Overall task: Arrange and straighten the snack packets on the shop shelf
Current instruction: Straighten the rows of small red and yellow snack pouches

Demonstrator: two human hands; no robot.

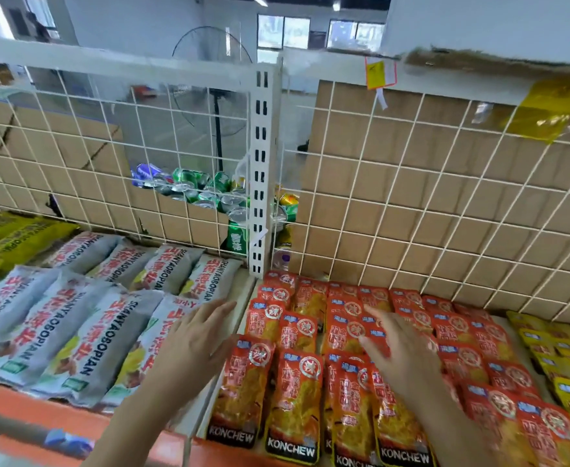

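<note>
Reaching forward over the shelf [249, 291], both bare hands are hanging above the snack packets with nothing gripped in either. The left hand [196, 342] is hovering palm down over the seam between the two shelf bays, its fingers spread apart and pointing up and to the right, lying above the edge of the grey packets [85, 318] that are resting in overlapping rows on the left bay. The right hand [401, 352] is stretching out over the red packets [297, 375], fingers also apart and pointing up and to the left — whether its fingertips are actually touching the foil beneath is hard to tell, since the hand is slightly blurred. The red packets are filling the right bay in several columns, overlapping like tiles, with the front ones showing a black band of lettering at the bottom edge; a few in the left columns are sitting a little crooked. Yellow packets [563, 358] are lying just beside the red ones at the far right, and more yellow bags [10, 234] are sitting at the far left. Behind the goods a white wire grid [411, 203] is standing upright against brown cardboard [445, 163], and green cans [206, 193] are showing through a gap — near the white slotted post [260, 170].
</note>
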